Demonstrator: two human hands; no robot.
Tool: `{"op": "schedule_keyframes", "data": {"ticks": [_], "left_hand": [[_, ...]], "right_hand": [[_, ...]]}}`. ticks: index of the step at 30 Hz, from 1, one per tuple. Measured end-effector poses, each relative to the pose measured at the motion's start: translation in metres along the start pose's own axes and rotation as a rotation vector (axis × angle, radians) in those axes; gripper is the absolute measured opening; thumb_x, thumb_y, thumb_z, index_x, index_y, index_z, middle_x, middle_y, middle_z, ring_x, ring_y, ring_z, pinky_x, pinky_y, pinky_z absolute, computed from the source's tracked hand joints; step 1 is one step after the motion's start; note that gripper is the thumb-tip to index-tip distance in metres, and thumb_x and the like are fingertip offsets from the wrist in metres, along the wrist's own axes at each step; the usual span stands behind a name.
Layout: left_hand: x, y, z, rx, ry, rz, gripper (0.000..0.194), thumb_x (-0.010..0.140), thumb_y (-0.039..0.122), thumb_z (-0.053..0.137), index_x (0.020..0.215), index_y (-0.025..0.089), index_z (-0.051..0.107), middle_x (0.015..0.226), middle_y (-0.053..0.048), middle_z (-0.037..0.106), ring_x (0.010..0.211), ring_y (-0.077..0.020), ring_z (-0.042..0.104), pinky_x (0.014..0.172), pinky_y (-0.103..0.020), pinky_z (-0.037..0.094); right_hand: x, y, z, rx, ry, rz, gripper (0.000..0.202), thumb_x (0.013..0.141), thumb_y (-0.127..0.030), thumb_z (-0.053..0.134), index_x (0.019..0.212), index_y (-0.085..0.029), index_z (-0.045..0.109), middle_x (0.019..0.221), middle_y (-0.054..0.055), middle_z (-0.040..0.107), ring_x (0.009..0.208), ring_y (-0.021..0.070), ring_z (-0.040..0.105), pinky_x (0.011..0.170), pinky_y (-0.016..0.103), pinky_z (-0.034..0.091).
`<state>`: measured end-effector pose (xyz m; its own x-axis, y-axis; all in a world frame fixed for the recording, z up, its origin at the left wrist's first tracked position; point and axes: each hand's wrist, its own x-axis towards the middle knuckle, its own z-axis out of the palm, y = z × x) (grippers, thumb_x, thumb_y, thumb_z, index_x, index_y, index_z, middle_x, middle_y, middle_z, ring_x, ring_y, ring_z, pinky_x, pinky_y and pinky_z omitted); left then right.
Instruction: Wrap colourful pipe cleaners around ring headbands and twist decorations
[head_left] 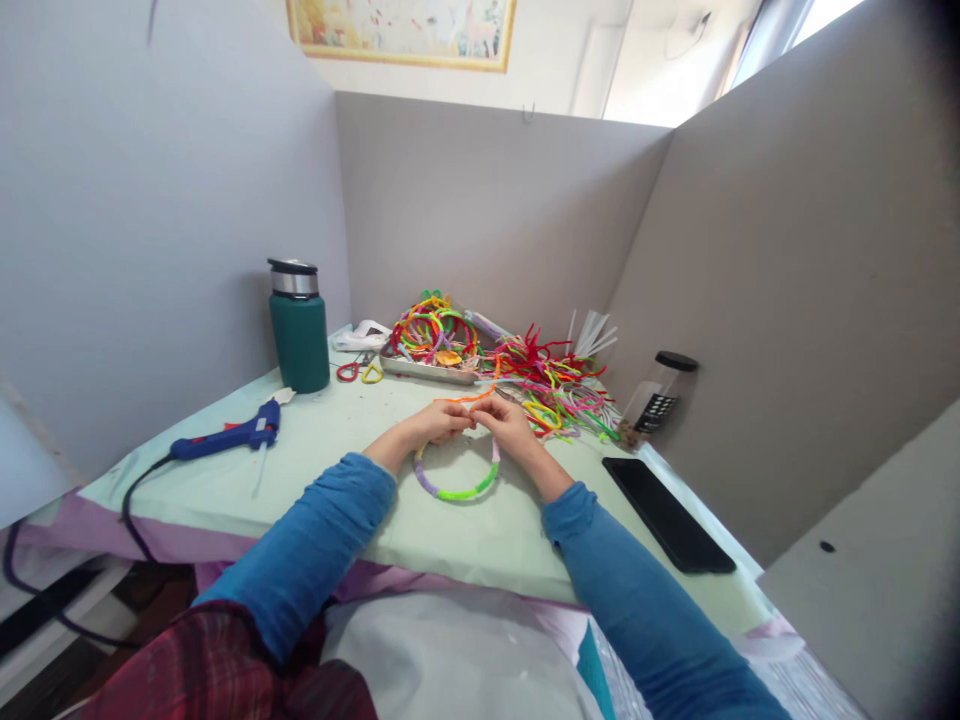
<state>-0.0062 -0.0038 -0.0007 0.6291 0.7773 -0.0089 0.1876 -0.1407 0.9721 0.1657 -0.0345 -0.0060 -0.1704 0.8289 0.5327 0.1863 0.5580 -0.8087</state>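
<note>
A ring [461, 495] wrapped in fuzzy pipe cleaner, with green, purple and pink stretches, lies flat on the pale table cover, its near side in plain sight. My left hand [444, 422] is closed at the far side of this ring, fingertips pinched. Right beside it, my right hand [506, 425] pinches too, its fingertips meeting the left ones. An orange pipe cleaner [496, 376] rises from between the hands and bends behind them. The fingers cover the spot where it meets the ring.
A tray [427, 371] of coloured rings and a heap of pipe cleaners [555, 375] lie behind my hands. A green bottle [300, 340] and blue glue gun [232, 435] are left; scissors [360, 372] lie near the tray. Rightward are a black phone [667, 515] and clear jar [660, 395].
</note>
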Motion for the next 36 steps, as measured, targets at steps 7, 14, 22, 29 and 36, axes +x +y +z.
{"op": "schedule_keyframes", "data": {"ticks": [7,14,22,29,36], "left_hand": [[0.005,-0.005,-0.002,0.023,0.06,-0.02,0.035,0.07,0.045,0.068,0.084,0.014,0.059,0.052,0.007,0.04,0.035,-0.0029,0.026,0.038,-0.022,0.012],[0.009,-0.005,-0.001,0.002,0.122,-0.014,0.031,0.071,0.041,0.067,0.083,0.014,0.058,0.055,0.006,0.042,0.035,-0.0021,0.026,0.037,-0.022,0.011],[0.008,-0.004,-0.001,-0.015,0.211,-0.043,0.022,0.073,0.035,0.064,0.078,0.015,0.055,0.055,0.006,0.043,0.033,-0.0021,0.026,0.037,-0.022,0.011],[0.006,0.0,-0.001,-0.013,0.266,-0.053,0.032,0.072,0.046,0.063,0.073,0.016,0.053,0.053,0.007,0.039,0.034,-0.003,0.025,0.037,-0.023,0.012],[0.006,-0.002,-0.002,0.013,0.28,-0.025,0.046,0.063,0.059,0.069,0.071,0.016,0.052,0.05,0.009,0.032,0.036,-0.0025,0.02,0.039,-0.023,0.01]], "right_hand": [[0.0,-0.001,-0.001,-0.205,0.094,-0.062,0.018,0.078,-0.034,0.061,0.073,-0.018,0.065,0.071,0.002,0.064,0.066,0.0148,0.055,0.063,0.026,0.042],[0.001,0.006,-0.002,-0.24,0.144,-0.048,0.019,0.081,-0.034,0.057,0.076,-0.017,0.065,0.072,0.003,0.065,0.066,0.0157,0.056,0.063,0.027,0.043],[-0.002,-0.004,-0.002,-0.339,0.055,-0.192,0.016,0.08,-0.029,0.061,0.07,-0.018,0.066,0.071,0.003,0.064,0.07,0.0162,0.055,0.067,0.028,0.042],[-0.003,-0.004,-0.002,-0.349,0.048,-0.187,0.013,0.08,-0.029,0.062,0.073,-0.019,0.067,0.072,0.003,0.063,0.069,0.0167,0.054,0.068,0.03,0.042],[-0.002,0.005,-0.001,-0.39,0.022,-0.152,0.011,0.079,-0.028,0.061,0.075,-0.019,0.066,0.073,0.003,0.063,0.068,0.0157,0.053,0.068,0.028,0.041]]}}
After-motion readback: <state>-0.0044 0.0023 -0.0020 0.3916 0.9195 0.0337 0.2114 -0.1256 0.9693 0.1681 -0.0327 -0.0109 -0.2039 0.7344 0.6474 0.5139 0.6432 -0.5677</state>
